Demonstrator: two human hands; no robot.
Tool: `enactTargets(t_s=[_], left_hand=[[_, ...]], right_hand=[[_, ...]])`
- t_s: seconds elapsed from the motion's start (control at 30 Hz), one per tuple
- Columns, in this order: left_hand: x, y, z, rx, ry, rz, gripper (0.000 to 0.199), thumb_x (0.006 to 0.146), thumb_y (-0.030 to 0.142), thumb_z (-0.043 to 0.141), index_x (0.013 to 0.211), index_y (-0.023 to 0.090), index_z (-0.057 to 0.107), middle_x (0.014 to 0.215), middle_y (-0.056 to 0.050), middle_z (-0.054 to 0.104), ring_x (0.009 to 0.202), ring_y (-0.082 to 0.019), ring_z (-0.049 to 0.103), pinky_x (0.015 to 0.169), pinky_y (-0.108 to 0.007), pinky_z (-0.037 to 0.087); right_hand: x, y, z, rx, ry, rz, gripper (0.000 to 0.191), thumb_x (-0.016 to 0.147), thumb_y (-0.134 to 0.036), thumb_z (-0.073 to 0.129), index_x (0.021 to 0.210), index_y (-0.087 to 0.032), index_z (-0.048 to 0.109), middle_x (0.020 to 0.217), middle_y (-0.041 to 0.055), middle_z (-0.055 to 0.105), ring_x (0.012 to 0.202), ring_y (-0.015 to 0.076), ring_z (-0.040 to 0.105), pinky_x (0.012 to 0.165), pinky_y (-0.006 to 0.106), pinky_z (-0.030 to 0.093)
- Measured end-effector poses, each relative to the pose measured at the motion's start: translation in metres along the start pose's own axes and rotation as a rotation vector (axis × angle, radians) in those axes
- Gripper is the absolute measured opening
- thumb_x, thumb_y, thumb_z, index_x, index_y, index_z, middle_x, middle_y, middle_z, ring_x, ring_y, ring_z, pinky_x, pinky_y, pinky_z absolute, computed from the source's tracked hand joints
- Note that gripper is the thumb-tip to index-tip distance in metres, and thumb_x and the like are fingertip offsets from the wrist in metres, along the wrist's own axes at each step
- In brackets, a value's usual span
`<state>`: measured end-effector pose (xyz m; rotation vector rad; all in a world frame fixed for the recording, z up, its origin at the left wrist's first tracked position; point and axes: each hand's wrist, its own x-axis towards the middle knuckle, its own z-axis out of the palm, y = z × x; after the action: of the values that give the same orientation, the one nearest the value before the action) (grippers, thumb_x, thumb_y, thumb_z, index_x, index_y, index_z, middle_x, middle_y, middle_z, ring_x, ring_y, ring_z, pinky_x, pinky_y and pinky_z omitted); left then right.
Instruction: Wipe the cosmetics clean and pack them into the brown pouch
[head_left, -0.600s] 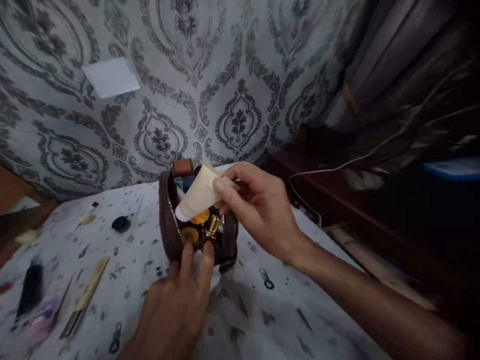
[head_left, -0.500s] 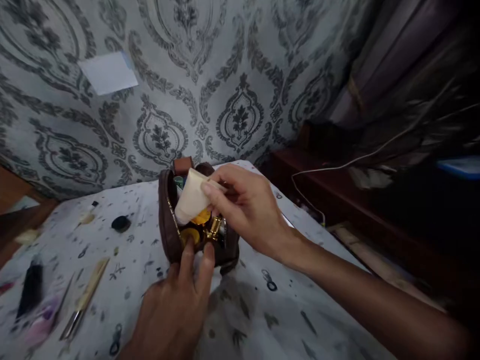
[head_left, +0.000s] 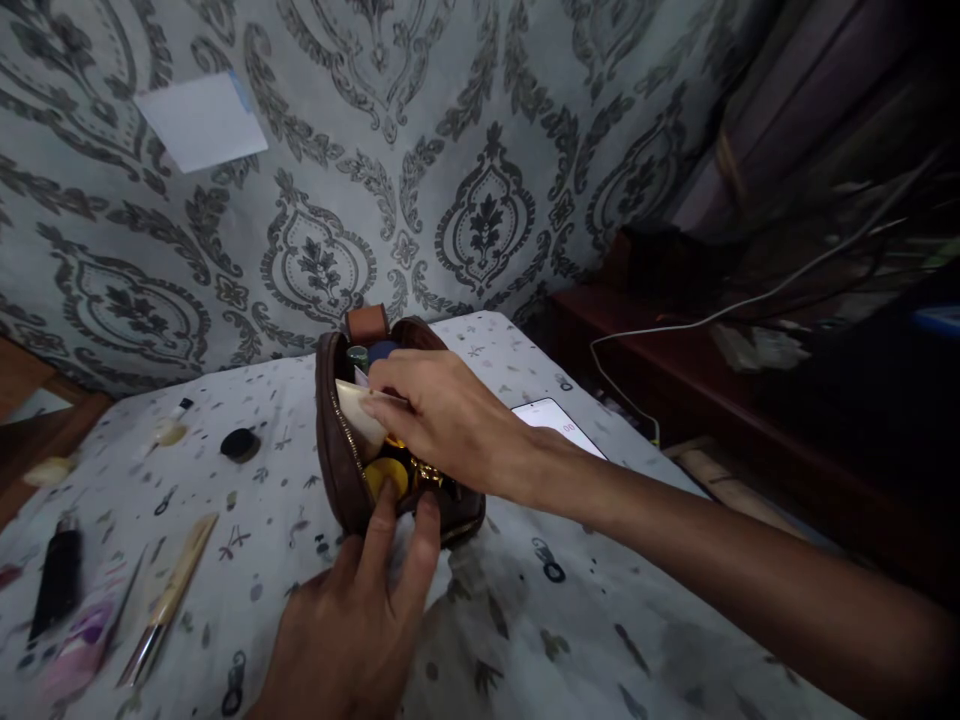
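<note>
A brown zippered bag point(head_left: 336, 455) stands open on the patterned cloth. My right hand point(head_left: 450, 420) pinches a cream-coloured tube point(head_left: 358, 415), which is mostly inside the bag along its left wall. My left hand point(head_left: 360, 610) rests at the bag's front edge, its index and middle fingers apart. The index fingertip touches a round yellow item point(head_left: 387, 478) in the bag. Gold-coloured items point(head_left: 424, 474) lie beside it, partly under my right hand. A green-capped item point(head_left: 358, 355) shows at the back of the bag.
On the cloth point(head_left: 285, 530) at left lie a brush point(head_left: 171, 595), a black tube point(head_left: 58, 575), a pink tube point(head_left: 86, 635), a round black item point(head_left: 239, 444) and a small bottle point(head_left: 172, 425). A lit phone point(head_left: 559, 422) lies behind my right forearm. A white cable point(head_left: 675, 328) hangs at right.
My right hand has lowered the cream tube deeper into the bag, toward its left side. More of the phone now shows. My left hand has barely moved.
</note>
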<state>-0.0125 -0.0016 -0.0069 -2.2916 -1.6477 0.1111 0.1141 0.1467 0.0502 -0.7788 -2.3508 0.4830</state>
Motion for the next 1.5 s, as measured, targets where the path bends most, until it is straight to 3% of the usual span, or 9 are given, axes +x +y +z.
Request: enactTargets(t_s=[0.2,0.37,0.47,0.6,0.87,1.17,1.3,1.4,1.5], left_hand=[[0.002,-0.001,0.001,-0.033,-0.008,0.004,0.076,0.080,0.009,0.052,0.152,0.026,0.032,0.146,-0.018,0.051,0.088,-0.023,0.072,0.053,-0.025,0.058],[0.004,-0.001,-0.001,0.050,0.042,0.041,0.071,0.080,0.011,0.053,0.149,0.023,0.039,0.142,-0.020,0.055,0.078,-0.022,0.072,0.047,-0.026,0.057],[0.006,-0.001,-0.001,0.079,0.082,0.048,0.069,0.080,0.011,0.054,0.147,0.023,0.042,0.139,-0.020,0.058,0.073,-0.021,0.072,0.045,-0.026,0.057],[0.008,0.000,-0.001,0.097,0.111,0.066,0.065,0.079,0.012,0.057,0.143,0.021,0.048,0.134,-0.021,0.061,0.068,-0.021,0.071,0.042,-0.026,0.057],[0.010,0.002,-0.004,0.118,0.098,0.027,0.064,0.080,0.007,0.057,0.142,0.024,0.050,0.133,-0.017,0.062,0.071,-0.021,0.073,0.041,-0.025,0.057],[0.008,-0.001,0.001,0.006,0.021,-0.010,0.069,0.083,0.006,0.049,0.149,0.021,0.037,0.145,-0.023,0.051,0.074,-0.020,0.073,0.049,-0.026,0.058],[0.013,-0.006,-0.013,-0.093,-0.148,0.005,0.079,0.078,0.001,0.047,0.153,0.020,0.030,0.153,-0.024,0.043,0.083,-0.023,0.074,0.059,-0.031,0.061],[0.013,-0.008,-0.023,-0.168,-0.249,-0.018,0.088,0.072,-0.003,0.043,0.154,0.022,0.026,0.157,-0.020,0.037,0.095,-0.026,0.073,0.066,-0.037,0.062],[0.000,-0.010,-0.015,-0.273,-0.118,-0.026,0.089,0.068,-0.004,0.040,0.153,0.023,0.028,0.156,-0.017,0.041,0.104,-0.027,0.071,0.070,-0.039,0.061]], right_hand=[[0.008,-0.006,0.009,-0.210,-0.254,0.096,0.019,0.086,-0.012,0.056,0.099,-0.020,0.067,0.085,0.0034,0.069,0.073,0.0164,0.060,0.062,0.026,0.032],[0.009,-0.008,0.013,-0.336,-0.351,0.134,0.020,0.091,-0.019,0.051,0.091,-0.017,0.071,0.096,0.0106,0.073,0.080,0.0211,0.067,0.065,0.028,0.039],[0.009,-0.010,0.013,-0.374,-0.350,0.160,0.020,0.091,-0.019,0.050,0.094,-0.015,0.070,0.099,0.0128,0.073,0.083,0.0229,0.069,0.065,0.029,0.041],[0.010,-0.011,0.012,-0.350,-0.317,0.169,0.033,0.087,-0.011,0.050,0.116,-0.020,0.062,0.101,0.0084,0.074,0.087,0.0228,0.070,0.064,0.028,0.041],[0.011,-0.014,0.007,-0.383,-0.349,0.151,0.027,0.093,-0.016,0.046,0.106,-0.022,0.068,0.100,0.0073,0.075,0.087,0.0223,0.070,0.064,0.028,0.038],[0.006,-0.015,-0.003,-0.280,-0.200,0.209,0.031,0.099,-0.022,0.040,0.122,-0.017,0.060,0.088,0.0094,0.074,0.081,0.0222,0.068,0.064,0.028,0.036],[0.001,-0.014,-0.007,-0.243,-0.162,0.235,0.035,0.097,-0.019,0.043,0.130,-0.017,0.056,0.091,0.0084,0.074,0.082,0.0214,0.067,0.067,0.028,0.038],[-0.008,-0.010,-0.014,-0.268,-0.125,0.193,0.032,0.097,-0.018,0.044,0.123,-0.016,0.061,0.097,0.0092,0.074,0.089,0.0221,0.066,0.074,0.030,0.040],[-0.021,-0.007,-0.021,-0.313,-0.220,0.034,0.026,0.093,-0.013,0.048,0.109,-0.016,0.069,0.102,0.0110,0.072,0.103,0.0244,0.062,0.090,0.035,0.040]])
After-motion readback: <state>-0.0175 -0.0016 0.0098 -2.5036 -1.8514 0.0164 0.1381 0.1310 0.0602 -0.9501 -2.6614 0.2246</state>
